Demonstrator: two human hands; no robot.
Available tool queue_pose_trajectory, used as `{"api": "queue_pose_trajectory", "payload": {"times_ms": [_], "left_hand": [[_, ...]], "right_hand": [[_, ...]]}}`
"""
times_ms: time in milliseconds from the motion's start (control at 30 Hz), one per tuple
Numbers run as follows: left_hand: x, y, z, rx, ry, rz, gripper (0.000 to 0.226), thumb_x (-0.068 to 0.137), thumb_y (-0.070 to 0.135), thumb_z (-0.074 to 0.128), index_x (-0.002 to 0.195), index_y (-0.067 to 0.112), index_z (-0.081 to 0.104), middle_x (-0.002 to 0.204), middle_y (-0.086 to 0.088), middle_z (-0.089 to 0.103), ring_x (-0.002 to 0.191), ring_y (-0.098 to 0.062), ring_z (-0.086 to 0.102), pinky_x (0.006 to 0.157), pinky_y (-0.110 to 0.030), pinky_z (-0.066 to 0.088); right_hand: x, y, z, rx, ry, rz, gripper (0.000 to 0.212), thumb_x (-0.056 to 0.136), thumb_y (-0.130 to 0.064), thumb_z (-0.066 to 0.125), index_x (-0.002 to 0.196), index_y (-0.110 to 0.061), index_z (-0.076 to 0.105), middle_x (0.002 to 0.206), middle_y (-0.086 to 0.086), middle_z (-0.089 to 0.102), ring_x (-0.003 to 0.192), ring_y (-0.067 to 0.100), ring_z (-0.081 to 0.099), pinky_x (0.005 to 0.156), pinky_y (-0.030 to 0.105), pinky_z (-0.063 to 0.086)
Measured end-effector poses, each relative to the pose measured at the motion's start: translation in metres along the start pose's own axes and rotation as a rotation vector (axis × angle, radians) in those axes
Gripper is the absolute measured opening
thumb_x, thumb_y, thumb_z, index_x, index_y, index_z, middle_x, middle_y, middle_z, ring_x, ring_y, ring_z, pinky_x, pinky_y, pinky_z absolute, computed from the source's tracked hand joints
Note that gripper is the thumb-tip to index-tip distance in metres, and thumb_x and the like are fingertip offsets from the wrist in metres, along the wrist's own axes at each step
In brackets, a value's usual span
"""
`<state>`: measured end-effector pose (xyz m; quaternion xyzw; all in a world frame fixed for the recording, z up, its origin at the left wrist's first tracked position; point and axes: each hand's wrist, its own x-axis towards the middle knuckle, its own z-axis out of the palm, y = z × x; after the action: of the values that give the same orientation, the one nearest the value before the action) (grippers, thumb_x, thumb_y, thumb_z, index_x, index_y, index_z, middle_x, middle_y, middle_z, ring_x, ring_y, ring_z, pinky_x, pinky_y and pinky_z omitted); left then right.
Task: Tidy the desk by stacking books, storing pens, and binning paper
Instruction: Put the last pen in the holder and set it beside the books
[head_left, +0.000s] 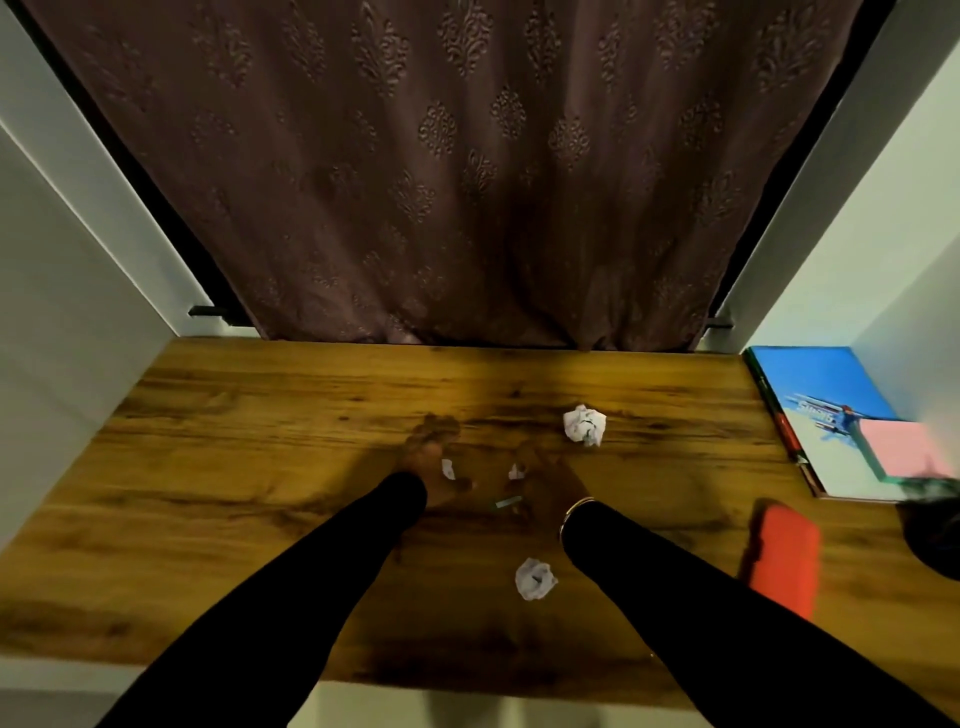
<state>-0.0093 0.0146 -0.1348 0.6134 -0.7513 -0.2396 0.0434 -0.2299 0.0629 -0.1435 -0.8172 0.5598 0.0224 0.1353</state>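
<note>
Left hand (431, 462) and right hand (540, 478) sit close together mid-surface, both blurred. Each shows a white scrap at the fingers: left scrap (448, 468), right scrap (516, 472). Looks like each grip is pinching paper, but whether the fingers are closed I cannot tell. A small greenish strip (508, 502) lies just under the right grip, maybe a pen part, unclear.

Far paper ball (585, 425) is beyond the right grip; near paper ball (535, 578) is behind it, between the sleeves. Judgement: gather the scraps fully into the palms before lifting, then sweep up the balls.

Right of the grips: orange case (783, 556), then the book stack (826, 415) with a pink pad (901, 447) on top, against the wall. No bin visible. Wooden surface (234, 467) left of the grips is open; its front edge is close behind the elbows.
</note>
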Motion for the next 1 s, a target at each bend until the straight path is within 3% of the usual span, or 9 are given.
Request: {"api": "queue_pose_trajectory", "payload": {"times_ms": [100, 167, 233, 333, 533, 667, 767, 933, 1000], "left_hand": [[0.001, -0.001, 0.0, 0.045, 0.006, 0.025, 0.091, 0.071, 0.059, 0.075, 0.147, 0.024, 0.038, 0.159, 0.0, 0.026, 0.15, -0.023, 0.012, 0.122, -0.034, 0.019], [0.001, -0.002, -0.001, 0.063, 0.02, 0.041, 0.087, 0.074, 0.053, 0.076, 0.147, 0.023, 0.039, 0.158, -0.001, 0.029, 0.149, -0.024, 0.014, 0.122, -0.033, 0.017], [-0.001, -0.001, -0.001, 0.035, 0.008, 0.047, 0.086, 0.072, 0.052, 0.077, 0.145, 0.023, 0.042, 0.156, -0.001, 0.031, 0.149, -0.023, 0.015, 0.122, -0.034, 0.019], [0.001, -0.003, -0.001, -0.006, 0.038, 0.063, 0.084, 0.066, 0.053, 0.078, 0.14, 0.024, 0.049, 0.156, 0.0, 0.033, 0.15, -0.02, 0.015, 0.12, -0.038, 0.028], [0.01, 0.029, -0.011, -0.136, 0.038, 0.052, 0.073, 0.066, 0.045, 0.075, 0.133, 0.021, 0.057, 0.148, -0.009, 0.038, 0.138, -0.035, 0.039, 0.105, -0.045, 0.047], [0.027, 0.075, -0.014, -0.107, 0.057, 0.159, 0.075, 0.072, 0.058, 0.062, 0.136, 0.019, 0.054, 0.147, -0.011, 0.044, 0.14, -0.031, 0.037, 0.113, -0.042, 0.037], [0.038, 0.124, -0.009, -0.142, 0.028, 0.204, 0.066, 0.076, 0.049, 0.072, 0.135, 0.026, 0.053, 0.15, -0.007, 0.038, 0.143, -0.029, 0.033, 0.11, -0.045, 0.04], [0.044, 0.211, 0.018, -0.159, 0.005, 0.377, 0.064, 0.076, 0.037, 0.078, 0.134, 0.022, 0.055, 0.145, -0.006, 0.044, 0.137, -0.027, 0.04, 0.11, -0.035, 0.037], [0.044, 0.245, 0.03, -0.206, -0.002, 0.464, 0.056, 0.075, 0.032, 0.08, 0.127, 0.026, 0.059, 0.134, 0.001, 0.048, 0.122, -0.019, 0.052, 0.102, -0.032, 0.045]], "right_hand": [[0.002, -0.013, 0.002, -0.124, -0.062, 0.037, 0.048, 0.089, -0.032, 0.06, 0.133, -0.015, 0.056, 0.158, 0.014, 0.018, 0.144, 0.037, 0.018, 0.112, 0.053, 0.02], [0.003, -0.014, 0.006, -0.202, -0.077, 0.044, 0.045, 0.094, -0.033, 0.051, 0.136, -0.017, 0.053, 0.16, 0.011, 0.009, 0.146, 0.035, 0.01, 0.113, 0.052, 0.016], [0.001, -0.017, 0.008, -0.176, -0.086, 0.076, 0.044, 0.092, -0.038, 0.053, 0.131, -0.02, 0.058, 0.157, 0.011, 0.018, 0.144, 0.036, 0.019, 0.11, 0.053, 0.024], [0.002, -0.013, 0.013, -0.221, -0.063, 0.119, 0.038, 0.071, -0.05, 0.07, 0.1, -0.025, 0.074, 0.138, 0.009, 0.046, 0.122, 0.037, 0.054, 0.086, 0.05, 0.049], [-0.017, 0.008, -0.01, 0.092, 0.238, 0.009, 0.018, 0.08, -0.025, 0.06, 0.088, -0.012, 0.068, 0.119, 0.017, 0.055, 0.109, 0.039, 0.053, 0.081, 0.046, 0.052], [-0.028, 0.044, -0.042, 0.326, 0.361, 0.065, 0.013, 0.072, -0.003, 0.063, 0.083, -0.006, 0.069, 0.099, 0.019, 0.064, 0.095, 0.038, 0.061, 0.088, 0.039, 0.05], [-0.054, 0.079, -0.07, 0.474, 0.452, 0.212, 0.007, 0.083, -0.015, 0.058, 0.089, -0.011, 0.062, 0.093, 0.009, 0.065, 0.087, 0.028, 0.062, 0.076, 0.027, 0.044], [-0.109, 0.137, -0.079, 0.531, 0.627, 0.31, 0.013, 0.083, -0.014, 0.064, 0.081, -0.016, 0.051, 0.078, -0.003, 0.063, 0.072, 0.015, 0.06, 0.068, 0.026, 0.046], [-0.133, 0.158, -0.079, 0.519, 0.666, 0.369, 0.008, 0.084, -0.017, 0.063, 0.088, -0.019, 0.056, 0.075, -0.005, 0.062, 0.069, 0.014, 0.061, 0.066, 0.029, 0.049]]}}
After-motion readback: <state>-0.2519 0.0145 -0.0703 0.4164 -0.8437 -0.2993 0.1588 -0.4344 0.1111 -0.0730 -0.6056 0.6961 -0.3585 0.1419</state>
